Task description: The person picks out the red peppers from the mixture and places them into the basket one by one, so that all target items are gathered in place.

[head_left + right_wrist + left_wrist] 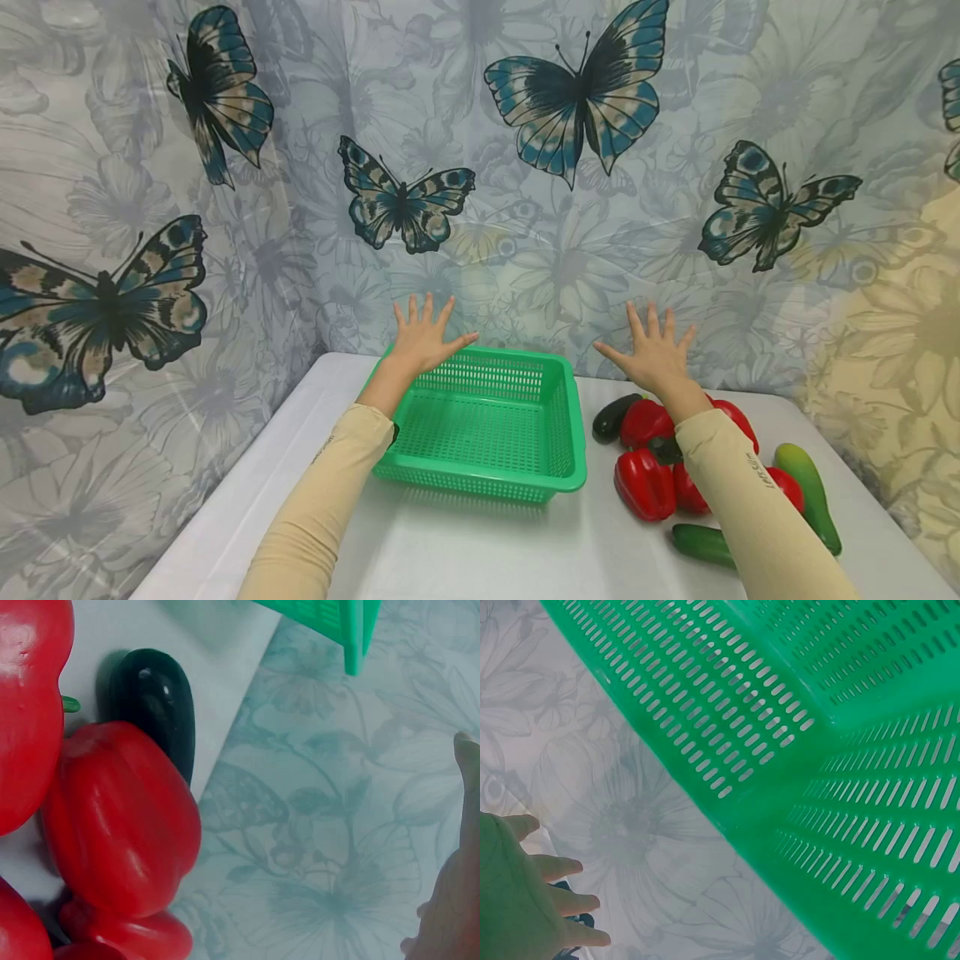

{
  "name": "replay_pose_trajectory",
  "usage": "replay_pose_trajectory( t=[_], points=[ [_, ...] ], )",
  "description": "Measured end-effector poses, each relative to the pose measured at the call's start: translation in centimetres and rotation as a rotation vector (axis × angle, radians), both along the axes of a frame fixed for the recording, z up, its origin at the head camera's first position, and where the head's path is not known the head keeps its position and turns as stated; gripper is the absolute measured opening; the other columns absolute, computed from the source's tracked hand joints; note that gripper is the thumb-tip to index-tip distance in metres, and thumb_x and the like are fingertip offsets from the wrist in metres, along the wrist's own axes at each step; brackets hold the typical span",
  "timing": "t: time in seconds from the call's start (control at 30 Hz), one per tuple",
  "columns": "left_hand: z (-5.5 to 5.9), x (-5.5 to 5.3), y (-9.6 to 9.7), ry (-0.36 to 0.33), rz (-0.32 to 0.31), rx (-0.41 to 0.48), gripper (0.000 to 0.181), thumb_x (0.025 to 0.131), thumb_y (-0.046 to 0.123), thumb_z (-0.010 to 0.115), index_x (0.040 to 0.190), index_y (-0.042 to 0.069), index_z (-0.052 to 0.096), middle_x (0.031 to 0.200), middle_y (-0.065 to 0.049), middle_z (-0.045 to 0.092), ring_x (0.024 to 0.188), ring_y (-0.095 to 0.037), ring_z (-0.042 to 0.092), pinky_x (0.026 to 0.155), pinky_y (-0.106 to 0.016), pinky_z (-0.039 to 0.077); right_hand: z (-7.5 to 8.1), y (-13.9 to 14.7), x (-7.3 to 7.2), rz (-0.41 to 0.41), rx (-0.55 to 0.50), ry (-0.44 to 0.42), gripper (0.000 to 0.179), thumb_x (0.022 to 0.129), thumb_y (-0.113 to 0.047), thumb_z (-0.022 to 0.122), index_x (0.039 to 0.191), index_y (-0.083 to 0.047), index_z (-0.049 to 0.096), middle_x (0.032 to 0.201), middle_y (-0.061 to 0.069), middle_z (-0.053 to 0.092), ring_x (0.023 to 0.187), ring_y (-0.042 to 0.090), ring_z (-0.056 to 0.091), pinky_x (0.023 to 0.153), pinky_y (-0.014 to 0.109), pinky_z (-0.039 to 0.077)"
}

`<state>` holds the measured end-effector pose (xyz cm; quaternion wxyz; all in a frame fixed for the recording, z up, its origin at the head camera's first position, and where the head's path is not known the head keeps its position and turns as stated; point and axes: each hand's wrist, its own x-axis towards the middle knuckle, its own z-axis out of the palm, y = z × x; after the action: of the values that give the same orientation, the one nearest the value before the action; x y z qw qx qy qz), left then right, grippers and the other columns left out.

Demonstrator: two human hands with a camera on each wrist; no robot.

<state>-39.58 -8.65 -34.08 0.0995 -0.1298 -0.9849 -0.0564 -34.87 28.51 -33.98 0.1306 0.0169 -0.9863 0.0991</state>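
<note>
My left hand is raised over the left back part of a green plastic basket, its fingers spread and nothing in it. In the left wrist view, the fingers stretch out beside the basket's slotted wall. To the right, my right hand is held up with spread fingers, also holding nothing. Below and around that forearm lie several red bell peppers and a small dark eggplant. The right wrist view shows the eggplant against a red pepper.
A white-covered table carries everything. Near its right side lie a dark green cucumber-like vegetable and a long green-yellow one. My right sleeve hides part of the pile. A butterfly-print curtain hangs behind and along the sides.
</note>
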Motion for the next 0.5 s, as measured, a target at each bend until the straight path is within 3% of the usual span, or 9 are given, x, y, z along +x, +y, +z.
replay_pose_trajectory(
  t=[0.5],
  points=[
    [-0.04, 0.24, -0.25, -0.009, -0.012, 0.007, 0.09, 0.09, 0.08, 0.028, 0.158, 0.028, 0.003, 0.163, -0.021, 0.01, 0.15, -0.047, 0.002, 0.115, -0.068, -0.005, -0.25, 0.2, -0.04, 0.005, -0.025, 0.002, 0.103, 0.089, -0.075, 0.041, 0.158, -0.012, -0.001, 0.161, 0.029, 0.0, 0.146, 0.053, -0.004, 0.107, 0.077, -0.01]
  ],
)
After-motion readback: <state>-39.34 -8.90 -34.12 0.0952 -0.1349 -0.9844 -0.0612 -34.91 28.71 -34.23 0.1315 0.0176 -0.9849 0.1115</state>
